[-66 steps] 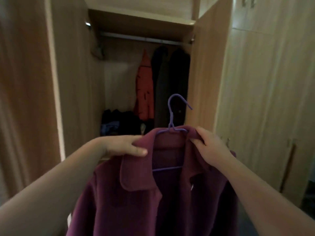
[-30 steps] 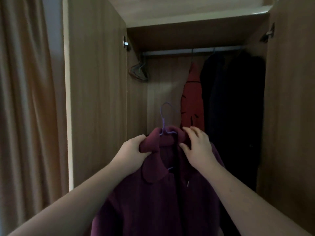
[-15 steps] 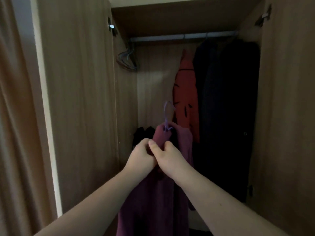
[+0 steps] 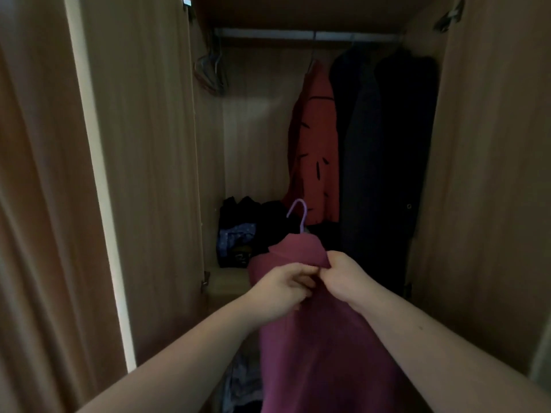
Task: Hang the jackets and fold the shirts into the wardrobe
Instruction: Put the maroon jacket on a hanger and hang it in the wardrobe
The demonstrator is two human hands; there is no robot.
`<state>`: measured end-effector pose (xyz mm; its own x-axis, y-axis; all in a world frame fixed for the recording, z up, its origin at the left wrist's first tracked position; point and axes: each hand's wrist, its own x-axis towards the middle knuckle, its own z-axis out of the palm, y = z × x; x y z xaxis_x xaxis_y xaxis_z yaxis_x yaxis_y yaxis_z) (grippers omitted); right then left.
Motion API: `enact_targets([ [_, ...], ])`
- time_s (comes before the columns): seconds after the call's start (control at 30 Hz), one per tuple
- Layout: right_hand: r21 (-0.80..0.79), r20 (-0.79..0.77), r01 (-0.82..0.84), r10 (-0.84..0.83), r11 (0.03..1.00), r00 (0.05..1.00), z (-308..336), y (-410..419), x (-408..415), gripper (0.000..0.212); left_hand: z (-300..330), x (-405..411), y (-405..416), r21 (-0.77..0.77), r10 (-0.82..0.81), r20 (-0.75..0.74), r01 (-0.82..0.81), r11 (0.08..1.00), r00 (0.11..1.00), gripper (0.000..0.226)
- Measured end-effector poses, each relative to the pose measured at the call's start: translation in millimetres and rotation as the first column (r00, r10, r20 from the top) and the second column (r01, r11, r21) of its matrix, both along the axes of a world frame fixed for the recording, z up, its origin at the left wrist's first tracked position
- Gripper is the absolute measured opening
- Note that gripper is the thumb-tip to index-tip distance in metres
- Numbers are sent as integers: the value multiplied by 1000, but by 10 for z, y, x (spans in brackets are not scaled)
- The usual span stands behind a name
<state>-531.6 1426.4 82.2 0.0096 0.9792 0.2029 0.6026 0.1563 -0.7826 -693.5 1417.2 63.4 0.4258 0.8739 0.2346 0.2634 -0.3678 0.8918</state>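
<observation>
Hands meet at the collar of a maroon jacket (image 4: pixel 313 338) held in front of the open wardrobe (image 4: pixel 149 144): the left hand (image 4: pixel 280 289) and right hand (image 4: pixel 346 277) both have fingers curled, pinching the fabric just below a purple hanger (image 4: pixel 298 214). Its hook stands well below the rail (image 4: pixel 298 34), where an orange jacket (image 4: pixel 316 150) and dark coats (image 4: pixel 387 159) hang.
</observation>
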Motion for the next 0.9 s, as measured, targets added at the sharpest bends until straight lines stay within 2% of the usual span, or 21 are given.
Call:
enact_targets([
  [0.07, 23, 151, -5, 2, 1000, 988, 31, -90, 78, 9, 16, -111, 28, 217, 226, -58, -209, 954, 972, 43],
  [0.17, -4, 162, -65, 64, 998, 985, 106, -219, 275, 17, -33, -396, 209, 436, 543, 2, -489, 755, 840, 29],
  [0.2, -20, 143, -97, 99, 995, 985, 133, -259, 353, 21, -51, -496, 297, 534, 593, 10, -506, 677, 805, 25],
  [0.23, -40, 124, -125, 129, 991, 984, 165, -317, 430, 24, -52, -581, 380, 607, 598, -11, -470, 641, 802, 28],
  [0.27, -57, 98, -155, 160, 986, 982, 183, -368, 510, 27, -6, -648, 438, 627, 552, -73, -392, 673, 830, 37],
  [0.3, -72, 76, -182, 188, 981, 979, 210, -436, 575, 29, 50, -692, 483, 578, 452, -167, -285, 765, 876, 48],
  [0.37, -69, 35, -222, 225, 973, 974, 253, -538, 677, 31, 166, -685, 500, 363, 181, -331, -52, 930, 926, 54],
  [0.43, -54, 64, -239, 242, 970, 968, 284, -586, 736, 28, 222, -602, 494, 257, -1, -406, 115, 959, 914, 43],
  [0.5, -6, 174, -210, 208, 978, 963, 309, -564, 753, 19, 209, -486, 508, 209, -98, -408, 197, 958, 908, 33],
  [0.57, 70, 282, -158, 133, 985, 950, 324, -465, 761, 13, 149, -376, 556, 244, -87, -395, 196, 950, 915, 28],
  [0.63, 87, 349, -123, 85, 989, 933, 339, -337, 782, 15, 133, -298, 610, 334, -9, -344, 131, 933, 939, 22],
  [0.67, 65, 351, -123, 93, 990, 932, 352, -270, 799, 19, 137, -272, 655, 359, 16, -311, 102, 928, 950, 18],
  [0.73, -1, 252, -153, 149, 988, 956, 383, -114, 840, 29, 166, -233, 761, 391, 45, -293, 77, 917, 955, 12],
  [0.8, -16, 196, -149, 149, 989, 969, 419, 71, 857, 28, 244, -208, 897, 411, 67, -299, 65, 909, 952, 12],
  [0.9, 66, 343, -50, 24, 997, 939, 414, 466, 906, 26, 443, -182, 1120, 469, 119, -288, 32, 883, 950, 15],
])
